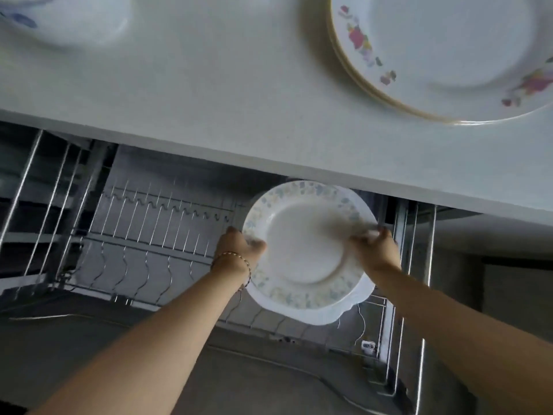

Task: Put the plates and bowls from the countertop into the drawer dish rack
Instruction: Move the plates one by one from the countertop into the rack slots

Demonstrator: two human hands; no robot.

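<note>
I hold the white round plate with a pastel floral rim (302, 250) tilted up, its face towards me. It is over the right end of the steel wire drawer dish rack (155, 223), just below the front edge of the pale grey countertop (224, 100). I cannot tell whether its lower edge sits in a slot.

My left hand (239, 245) pinches the left rim, thumb across the front and fingers hidden behind. My right hand (374, 247) is curled on the right rim, but blur smears its fingers, so I cannot tell how they lie.

A plain white wavy-edged plate (363, 290) shows just behind, at the right and below. A thin beaded bracelet (236, 257) circles my left wrist.

On the countertop, a stack of gold-rimmed plates with pink flowers (449, 55) lies far right, and a white bowl with blue markings (68, 22) far left.
</note>
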